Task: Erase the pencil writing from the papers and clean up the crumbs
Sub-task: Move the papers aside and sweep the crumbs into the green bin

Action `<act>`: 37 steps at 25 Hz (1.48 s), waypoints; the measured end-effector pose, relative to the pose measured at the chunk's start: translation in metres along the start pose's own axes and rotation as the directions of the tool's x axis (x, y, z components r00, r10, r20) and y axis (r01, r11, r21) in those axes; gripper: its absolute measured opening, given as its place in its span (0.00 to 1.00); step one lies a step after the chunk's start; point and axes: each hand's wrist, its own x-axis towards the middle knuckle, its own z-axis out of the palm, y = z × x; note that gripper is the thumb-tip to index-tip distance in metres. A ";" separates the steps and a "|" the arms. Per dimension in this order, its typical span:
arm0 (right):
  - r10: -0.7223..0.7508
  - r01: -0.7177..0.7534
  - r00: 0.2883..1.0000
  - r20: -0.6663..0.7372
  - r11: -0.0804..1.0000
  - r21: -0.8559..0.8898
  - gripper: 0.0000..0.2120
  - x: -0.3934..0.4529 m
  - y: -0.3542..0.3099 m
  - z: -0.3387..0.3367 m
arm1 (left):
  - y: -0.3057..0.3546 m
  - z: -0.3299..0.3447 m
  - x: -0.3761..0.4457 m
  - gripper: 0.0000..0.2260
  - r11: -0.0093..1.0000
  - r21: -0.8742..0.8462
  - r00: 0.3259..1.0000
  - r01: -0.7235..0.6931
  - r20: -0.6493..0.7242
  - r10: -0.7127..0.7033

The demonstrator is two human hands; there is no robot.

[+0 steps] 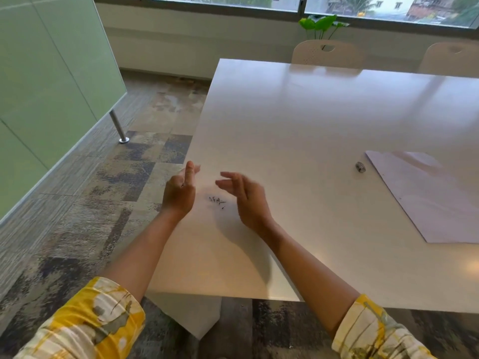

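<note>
Small cluster of dark eraser crumbs lies on the white glossy table near its left edge, between both hands. Left hand stands edge-on at the table's side, fingers straight and together. Right hand is raised, fingers loosely spread, blurred, holding nothing. Grey eraser sits just beside the pale sheet of paper, far right.

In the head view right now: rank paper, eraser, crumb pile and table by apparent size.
1. table
2. paper, partly cut off at the right edge of the picture
3. crumb pile
4. eraser
The last two look close; the crumbs lie nearer the camera, so that order is unsure.
</note>
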 end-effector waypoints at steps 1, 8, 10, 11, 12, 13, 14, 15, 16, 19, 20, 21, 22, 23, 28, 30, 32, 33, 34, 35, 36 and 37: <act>0.030 -0.028 0.998 -0.061 0.999 0.040 0.16 0.000 0.000 -0.003 | 0.000 0.001 -0.002 0.26 1.000 0.014 1.000 -0.007 -0.004 0.007; 0.097 0.012 0.986 0.133 0.766 -0.642 0.34 -0.012 0.002 -0.026 | -0.002 0.001 -0.009 0.27 1.000 -0.001 1.000 -0.024 -0.008 0.024; 0.269 -0.143 0.962 0.044 0.634 -0.760 0.52 -0.029 0.008 -0.028 | -0.002 0.001 -0.010 0.27 0.999 -0.018 0.999 -0.031 -0.015 0.031; 0.325 -0.205 0.946 0.002 0.600 -0.773 0.56 -0.037 0.010 -0.027 | -0.002 0.001 -0.010 0.27 0.999 -0.015 0.999 -0.034 -0.017 0.034; 0.352 -0.236 0.936 -0.023 0.578 -0.781 0.58 -0.042 0.013 -0.024 | -0.001 0.001 -0.010 0.27 0.999 -0.006 0.999 -0.036 -0.018 0.036; 0.355 -0.240 0.934 -0.030 0.565 -0.790 0.59 -0.044 0.014 -0.020 | 0.000 0.001 -0.010 0.27 0.999 0.002 0.999 -0.036 -0.017 0.036; 0.350 -0.229 0.936 -0.020 0.566 -0.792 0.59 -0.044 0.013 -0.014 | 0.000 0.002 -0.010 0.27 0.999 0.009 0.999 -0.038 -0.017 0.038; 0.342 -0.210 0.940 -0.001 0.575 -0.790 0.58 -0.042 0.010 -0.006 | 0.000 0.002 -0.011 0.28 0.999 0.015 0.999 -0.041 -0.018 0.042; 0.332 -0.184 0.943 0.024 0.581 -0.793 0.57 -0.039 0.008 0.004 | 0.000 0.002 -0.011 0.29 0.999 0.019 0.999 -0.045 -0.017 0.046; 0.309 -0.127 0.948 0.078 0.590 -0.797 0.53 -0.027 -0.002 0.032 | -0.002 0.002 -0.010 0.32 0.998 -0.028 0.999 -0.049 -0.020 0.048; 0.301 -0.121 0.950 0.084 0.603 -0.788 0.52 -0.022 -0.004 0.039 | -0.004 0.002 -0.008 0.33 0.995 -0.090 0.999 -0.031 -0.024 0.029; 0.299 -0.120 0.950 0.090 0.615 -0.779 0.50 -0.017 -0.005 0.045 | -0.006 0.001 -0.006 0.34 0.986 -0.169 1.000 -0.013 -0.029 0.008; 0.292 -0.113 0.951 0.098 0.628 -0.770 0.48 -0.014 -0.006 0.049 | -0.007 0.000 -0.005 0.35 0.969 -0.245 1.000 0.001 -0.030 -0.008; 0.277 -0.097 0.954 0.117 0.651 -0.753 0.46 -0.012 -0.005 0.055 | -0.008 -0.002 -0.004 0.35 0.952 -0.306 0.999 0.013 -0.030 -0.023; 0.282 -0.234 0.917 0.282 0.953 -0.192 0.36 0.004 -0.020 0.053 | -0.007 -0.003 -0.005 0.35 0.903 -0.430 0.999 0.026 -0.025 -0.041; 0.266 -0.259 0.924 0.275 0.964 -0.065 0.35 0.023 -0.017 0.028 | -0.007 -0.002 -0.005 0.36 0.911 -0.413 0.999 0.019 -0.028 -0.033; 0.210 -0.096 0.945 0.252 0.912 -0.399 0.35 0.038 -0.002 0.005 | -0.007 -0.003 -0.006 0.39 0.925 -0.378 0.999 0.017 -0.028 -0.030; 0.168 0.018 0.945 0.280 0.829 -0.559 0.37 0.041 0.006 -0.001 | -0.007 -0.003 -0.006 0.40 0.933 -0.360 0.999 0.015 -0.026 -0.027; 0.150 0.112 0.932 0.331 0.748 -0.654 0.39 0.043 0.012 -0.004 | -0.006 -0.004 -0.007 0.41 0.938 -0.347 0.999 0.014 -0.028 -0.025; 0.134 0.198 0.909 0.394 0.693 -0.693 0.41 0.042 0.014 -0.002 | -0.007 -0.004 -0.006 0.42 0.941 -0.339 0.999 0.013 -0.029 -0.024; 0.101 0.286 0.882 0.461 0.663 -0.692 0.43 0.041 0.015 0.002 | -0.007 -0.004 -0.006 0.42 0.942 -0.335 0.999 0.012 -0.027 -0.023; 0.077 0.356 0.846 0.527 0.653 -0.668 0.44 0.037 0.010 0.006 | -0.007 -0.005 -0.007 0.42 0.943 -0.333 0.999 0.011 -0.026 -0.021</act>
